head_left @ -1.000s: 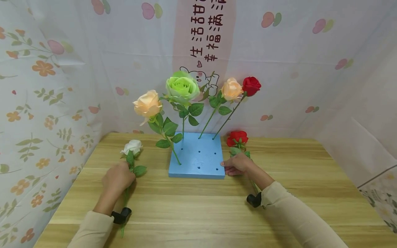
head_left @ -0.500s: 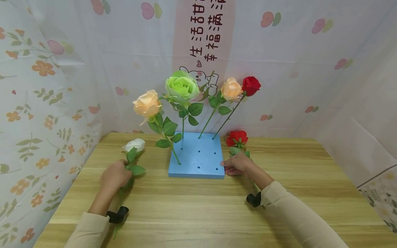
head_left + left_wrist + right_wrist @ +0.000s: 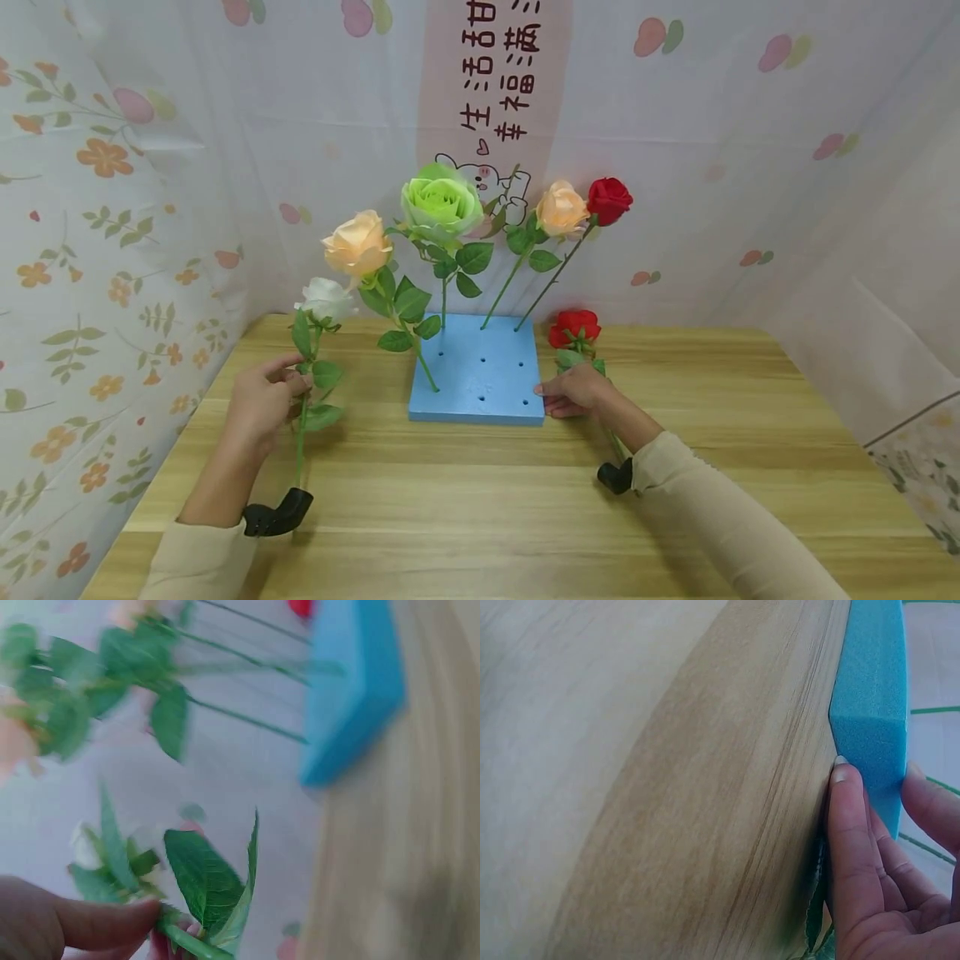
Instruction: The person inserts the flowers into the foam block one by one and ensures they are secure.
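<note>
My left hand [image 3: 258, 402] pinches the green stem of a white rose [image 3: 326, 300] between thumb and fingers, its bloom raised above the table. In the left wrist view the thumb presses on the stem [image 3: 196, 943] beside its leaves. At the block's right edge, my right hand [image 3: 581, 392] holds the blue foam block [image 3: 459, 379], the thumb on top and the fingers along its side [image 3: 866, 746]. Standing in holes of the block are two peach roses [image 3: 358, 244], a green rose [image 3: 442, 204] and a red rose [image 3: 609, 201].
Another red rose [image 3: 575, 328] lies on the wooden table [image 3: 420, 517], its stem partly hidden under my right hand and forearm. Several small holes show in the block's top. A printed cloth [image 3: 360, 133] hangs behind the table.
My left hand has lifted the white rose off the table and tipped it more upright, its bloom rising beside the near peach rose. My right hand stays on the block.
</note>
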`<state>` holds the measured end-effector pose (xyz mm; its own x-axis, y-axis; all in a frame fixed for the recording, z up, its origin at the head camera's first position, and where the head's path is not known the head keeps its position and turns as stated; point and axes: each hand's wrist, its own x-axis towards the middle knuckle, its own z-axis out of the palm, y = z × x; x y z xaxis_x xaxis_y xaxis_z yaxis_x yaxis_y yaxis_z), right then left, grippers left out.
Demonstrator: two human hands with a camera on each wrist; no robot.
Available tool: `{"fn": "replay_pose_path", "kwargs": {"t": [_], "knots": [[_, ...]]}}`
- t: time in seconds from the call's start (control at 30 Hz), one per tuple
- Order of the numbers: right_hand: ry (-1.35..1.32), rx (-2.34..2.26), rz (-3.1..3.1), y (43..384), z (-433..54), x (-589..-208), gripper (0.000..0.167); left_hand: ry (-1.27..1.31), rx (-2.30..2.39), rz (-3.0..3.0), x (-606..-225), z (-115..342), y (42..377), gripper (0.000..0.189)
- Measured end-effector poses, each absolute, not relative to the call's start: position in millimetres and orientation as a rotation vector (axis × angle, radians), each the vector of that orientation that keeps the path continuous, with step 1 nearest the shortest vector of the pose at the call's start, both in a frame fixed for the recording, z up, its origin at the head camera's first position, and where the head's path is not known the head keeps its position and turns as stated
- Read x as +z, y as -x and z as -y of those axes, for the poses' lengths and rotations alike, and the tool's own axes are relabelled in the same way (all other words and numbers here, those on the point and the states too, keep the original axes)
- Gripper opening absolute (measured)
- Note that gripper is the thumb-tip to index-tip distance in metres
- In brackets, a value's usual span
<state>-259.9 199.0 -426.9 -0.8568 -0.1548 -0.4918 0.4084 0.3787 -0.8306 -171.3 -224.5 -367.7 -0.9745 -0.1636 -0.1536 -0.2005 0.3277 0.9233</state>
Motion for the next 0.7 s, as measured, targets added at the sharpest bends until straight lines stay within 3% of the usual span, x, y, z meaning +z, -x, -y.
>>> {"fn": "replay_pose_path", "kwargs": {"t": [0.1,0.3,0.5,0.7], "knots": [[-0.221,-1.495,-2.155,259.7,-199.4,-427.2,0.028,0.303,1.921,-2.433,-361.5,224.0,164.2,0.045],[-0.236,-1.496,-2.153,260.6,-198.9,-427.7,0.029,-0.022,2.308,-2.196,-354.2,220.7,146.3,0.011],[-0.241,-1.494,-2.152,260.7,-198.9,-426.7,0.029,-0.507,2.585,-1.991,-336.0,207.0,133.5,0.028],[-0.255,-1.494,-2.148,261.0,-198.8,-426.6,0.029,-0.676,2.768,-1.85,-311.4,176.0,129.7,0.029]]}}
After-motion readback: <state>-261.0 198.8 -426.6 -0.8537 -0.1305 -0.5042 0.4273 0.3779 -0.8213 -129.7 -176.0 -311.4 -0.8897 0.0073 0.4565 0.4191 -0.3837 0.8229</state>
